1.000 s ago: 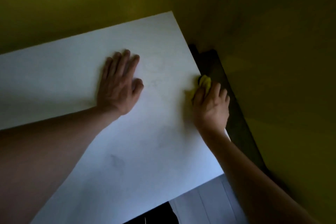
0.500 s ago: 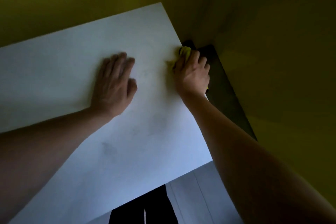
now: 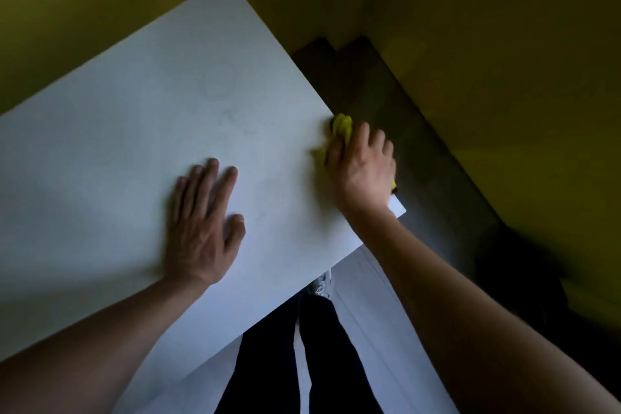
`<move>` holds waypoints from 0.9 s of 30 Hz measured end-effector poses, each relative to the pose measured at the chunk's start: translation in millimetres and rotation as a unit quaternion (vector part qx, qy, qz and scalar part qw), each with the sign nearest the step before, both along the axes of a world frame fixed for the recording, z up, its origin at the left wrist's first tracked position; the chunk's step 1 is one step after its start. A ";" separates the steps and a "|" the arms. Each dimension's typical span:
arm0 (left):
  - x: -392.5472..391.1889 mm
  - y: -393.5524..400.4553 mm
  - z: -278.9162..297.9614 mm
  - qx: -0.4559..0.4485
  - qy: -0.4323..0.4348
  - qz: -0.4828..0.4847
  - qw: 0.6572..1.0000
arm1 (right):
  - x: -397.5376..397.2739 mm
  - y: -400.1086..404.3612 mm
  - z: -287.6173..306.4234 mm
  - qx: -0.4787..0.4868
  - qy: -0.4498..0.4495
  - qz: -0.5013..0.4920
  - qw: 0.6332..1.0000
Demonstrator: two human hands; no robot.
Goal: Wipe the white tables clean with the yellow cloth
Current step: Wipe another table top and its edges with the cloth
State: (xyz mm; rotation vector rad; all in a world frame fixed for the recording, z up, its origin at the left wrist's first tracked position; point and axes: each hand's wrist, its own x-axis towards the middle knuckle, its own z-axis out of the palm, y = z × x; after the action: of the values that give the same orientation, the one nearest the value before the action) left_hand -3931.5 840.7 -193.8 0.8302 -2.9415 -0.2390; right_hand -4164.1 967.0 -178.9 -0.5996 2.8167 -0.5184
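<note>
A white table (image 3: 127, 118) fills the left and middle of the head view. My left hand (image 3: 203, 225) lies flat on it with fingers spread, holding nothing. My right hand (image 3: 364, 168) presses a bunched yellow cloth (image 3: 341, 126) against the table's right edge, close to the near right corner. Most of the cloth is hidden under that hand; a bit of yellow shows past the fingertips and by the wrist. Faint smudges mark the tabletop beyond my left hand.
A dark strip of floor (image 3: 396, 104) runs between the table's right edge and the yellow-green wall (image 3: 504, 44). Below the table's near edge are my dark-trousered legs (image 3: 302, 363), a white shoe (image 3: 321, 286) and pale floor.
My right hand slid with the cloth along the right edge, first toward the far corner, then back toward the near corner. The left hand stayed planted. The view tilted.
</note>
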 end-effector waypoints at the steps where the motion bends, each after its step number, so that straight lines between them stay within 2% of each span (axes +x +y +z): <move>1: 0.5 -0.1 -0.6 -0.001 -0.001 0.002 1.000 | -4.1 -17.7 -2.6 -0.004 0.002 -0.002 1.000; 6: 1.5 -2.3 -2.1 0.001 -0.009 0.001 1.000 | -15.0 -55.7 -8.6 -0.019 0.010 0.012 1.000; 12: 2.1 -2.2 -2.5 0.002 0.013 -0.006 1.000 | 17.0 26.2 -2.3 0.027 0.035 -0.043 0.998; 15: 3.0 -0.4 -3.1 0.002 0.021 -0.006 1.000 | 46.8 70.4 3.6 0.042 0.023 -0.153 0.987; 17: 3.6 -1.2 -4.5 0.005 0.022 -0.006 1.000 | 58.1 68.8 4.2 0.030 -0.005 -0.238 0.971; 21: 5.2 -4.1 -4.9 0.015 0.027 -0.009 0.999 | 55.4 40.3 2.4 -0.063 -0.037 -0.390 0.918; 27: 7.0 -4.6 -5.4 0.035 0.033 -0.016 0.999 | 78.4 28.6 -1.8 -0.111 -0.039 -0.485 0.866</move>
State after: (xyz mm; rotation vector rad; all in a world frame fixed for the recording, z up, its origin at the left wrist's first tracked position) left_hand -3924.4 836.1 -199.2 0.7692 -2.9023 -0.3664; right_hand -4085.7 995.6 -180.7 0.8766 2.8015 -0.9877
